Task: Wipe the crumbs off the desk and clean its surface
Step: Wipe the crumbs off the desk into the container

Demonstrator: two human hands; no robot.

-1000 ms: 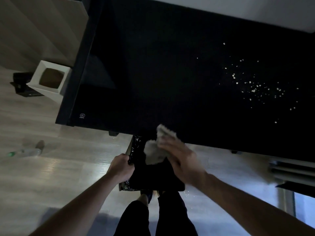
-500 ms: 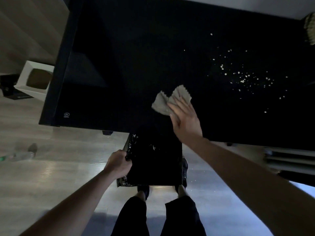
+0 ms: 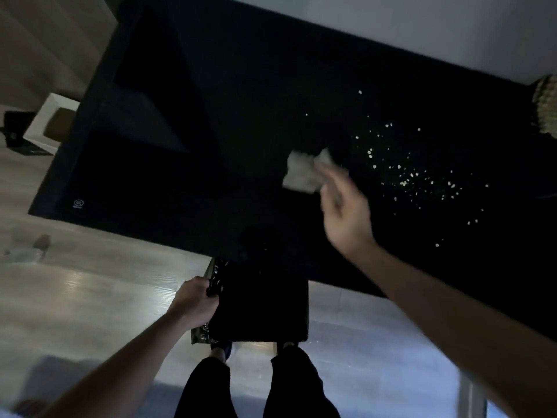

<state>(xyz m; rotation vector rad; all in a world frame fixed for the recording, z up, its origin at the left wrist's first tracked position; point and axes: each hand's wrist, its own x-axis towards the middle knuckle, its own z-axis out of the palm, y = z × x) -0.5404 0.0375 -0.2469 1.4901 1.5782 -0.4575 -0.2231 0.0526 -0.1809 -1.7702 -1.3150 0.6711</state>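
Desk [image 3: 211,140] top: matt black, smooth, low sheen. Cloth [image 3: 301,173] on it is pale grey, soft crumpled fabric; bin liner [image 3: 215,280] at the desk's near edge is glossy crinkled black plastic. Floor [image 3: 90,291] below the desk: pale wood-look planks, satin, reflecting light.

Black desk [image 3: 211,122], matte top. Pale crumbs [image 3: 404,176] scattered right of centre (loose spread, none piled). Crumpled grey cloth [image 3: 301,173] lies just left of them. Small logo near front-left corner.
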